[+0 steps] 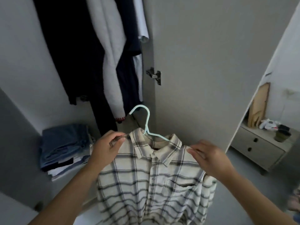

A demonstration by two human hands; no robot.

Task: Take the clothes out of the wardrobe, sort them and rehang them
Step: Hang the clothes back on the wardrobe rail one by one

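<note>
Both hands hold the plaid shirt (151, 184) up before the open wardrobe (21, 62).
Your left hand (106, 148) pinches the shirt's shoulder; your right hand (209, 158) pinches the opposite shoulder. Between them the pale blue hanger (146, 125) sits in the collar, hook up. Beyond your left hand: folded jeans (65, 143) stacked, dark clothes (78, 54) hanging above.

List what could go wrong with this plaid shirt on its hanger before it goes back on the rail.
1. The plaid shirt is only pinched at its shoulders by the left hand and right hand; it may slip off the light blue hanger.
2. The hanger sits skewed in the collar, so the shirt could hang lopsided.
</note>
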